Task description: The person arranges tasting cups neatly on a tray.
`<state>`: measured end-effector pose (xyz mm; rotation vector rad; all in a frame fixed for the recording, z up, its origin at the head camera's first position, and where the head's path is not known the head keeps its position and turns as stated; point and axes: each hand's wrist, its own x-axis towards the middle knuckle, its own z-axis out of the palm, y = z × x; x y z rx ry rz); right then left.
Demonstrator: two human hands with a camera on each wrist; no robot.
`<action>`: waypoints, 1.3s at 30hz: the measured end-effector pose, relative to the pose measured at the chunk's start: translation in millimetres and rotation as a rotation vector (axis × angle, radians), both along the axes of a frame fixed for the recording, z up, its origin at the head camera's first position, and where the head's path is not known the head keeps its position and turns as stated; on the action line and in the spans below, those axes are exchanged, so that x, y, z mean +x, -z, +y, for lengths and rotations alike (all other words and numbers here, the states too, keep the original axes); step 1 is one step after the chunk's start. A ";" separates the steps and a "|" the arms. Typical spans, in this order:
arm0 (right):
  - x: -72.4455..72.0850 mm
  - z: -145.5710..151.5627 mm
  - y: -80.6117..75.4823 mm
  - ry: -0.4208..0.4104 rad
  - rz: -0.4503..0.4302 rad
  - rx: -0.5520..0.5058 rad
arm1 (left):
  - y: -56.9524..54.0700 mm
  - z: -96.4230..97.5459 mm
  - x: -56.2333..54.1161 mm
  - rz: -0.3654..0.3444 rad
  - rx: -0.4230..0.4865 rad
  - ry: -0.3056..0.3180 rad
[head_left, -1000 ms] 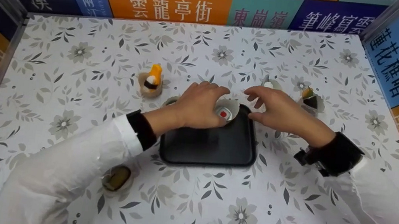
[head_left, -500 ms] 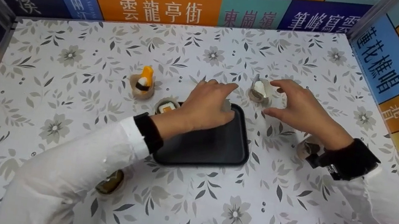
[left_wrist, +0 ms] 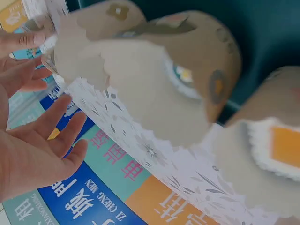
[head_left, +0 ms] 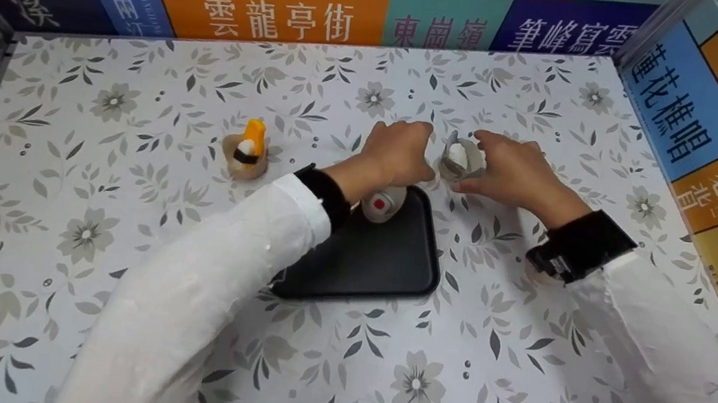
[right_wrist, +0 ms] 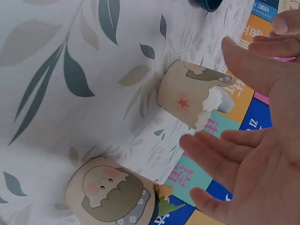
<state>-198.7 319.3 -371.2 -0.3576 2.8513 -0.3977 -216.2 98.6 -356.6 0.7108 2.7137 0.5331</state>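
Observation:
A paper cup (head_left: 455,164) with a white piece and a grey tip inside stands on the patterned table. My right hand (head_left: 516,174) is just right of it, thumb and fingers spread either side. In the right wrist view a gap shows between that cup (right_wrist: 187,93) and my right fingers (right_wrist: 211,157). My left hand (head_left: 399,151) reaches in from the left; the left wrist view shows its fingers (left_wrist: 58,110) spread and holding nothing. Below it, a cup with a red-dotted white piece (head_left: 379,204) stands on the black tray (head_left: 378,266).
A cup with a yellow-orange piece (head_left: 247,152) stands left of the tray. A cup with an orange-topped white piece (left_wrist: 281,145) shows in the left wrist view. Another, printed with a figure (right_wrist: 110,187), stands near my right wrist. Printed panels (head_left: 293,16) border the table.
My left hand has let go of the red-dotted cup, now on the tray, and moved up and right. My right hand has gone right, then back in beside the white-filled cup.

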 end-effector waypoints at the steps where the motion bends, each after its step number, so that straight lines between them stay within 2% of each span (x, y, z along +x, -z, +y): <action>1: -2.1 -2.4 0.8 -0.001 0.002 0.009 | 0.0 1.6 -2.3 -0.011 -0.004 -0.006; 8: -10.8 -7.7 4.4 0.031 -0.025 0.060 | 3.6 25.2 -15.1 -0.063 -0.019 0.005; 9: -11.3 -7.7 5.6 0.032 -0.028 0.062 | 16.5 31.9 -25.9 -0.085 -0.003 0.000; 13: -12.7 -8.0 8.4 0.045 -0.050 0.063 | 21.8 40.8 -33.5 -0.149 -0.017 -0.020; 15: -13.8 -8.6 8.6 0.054 -0.072 0.064 | 19.5 41.4 -32.8 -0.184 -0.025 -0.039; 16: -14.3 -9.0 8.7 0.058 -0.080 0.068 | 6.5 38.2 -23.3 -0.187 -0.047 -0.038; 17: -14.8 -9.5 9.1 0.061 -0.086 0.069 | 3.9 37.3 -21.5 -0.196 -0.049 -0.041; 19: -15.0 -11.2 10.3 0.058 -0.078 0.068 | 2.0 36.5 -19.4 -0.206 -0.048 -0.041; 21: -14.9 -13.7 12.1 0.044 -0.055 0.065 | 5.7 36.8 -20.5 -0.201 -0.045 -0.039; 23: -14.8 -15.8 14.9 0.031 -0.031 0.046 | 15.3 39.3 -26.2 -0.199 -0.037 -0.041; 29: -12.8 -18.5 19.0 0.046 -0.011 -0.028 | 73.2 61.3 -69.3 -0.184 -0.015 -0.044; 30: -12.4 -18.3 18.8 0.050 -0.008 -0.040 | 79.5 63.6 -74.4 -0.182 -0.015 -0.039; 32: -11.9 -16.9 17.3 0.054 0.007 -0.065 | 84.0 63.9 -79.1 -0.177 -0.003 -0.024; 34: -10.9 -14.6 14.2 0.056 0.023 -0.093 | 79.3 61.5 -78.4 -0.160 0.009 -0.001; 36: -9.3 -11.3 9.7 0.054 0.042 -0.109 | 63.1 56.5 -71.9 -0.148 0.021 0.020; 37: -8.2 -9.4 7.2 0.057 0.046 -0.121 | 63.7 55.8 -75.1 -0.150 0.061 0.023; 39: -5.8 -5.7 1.7 0.068 0.045 -0.160 | 43.4 49.6 -64.9 -0.145 0.086 0.035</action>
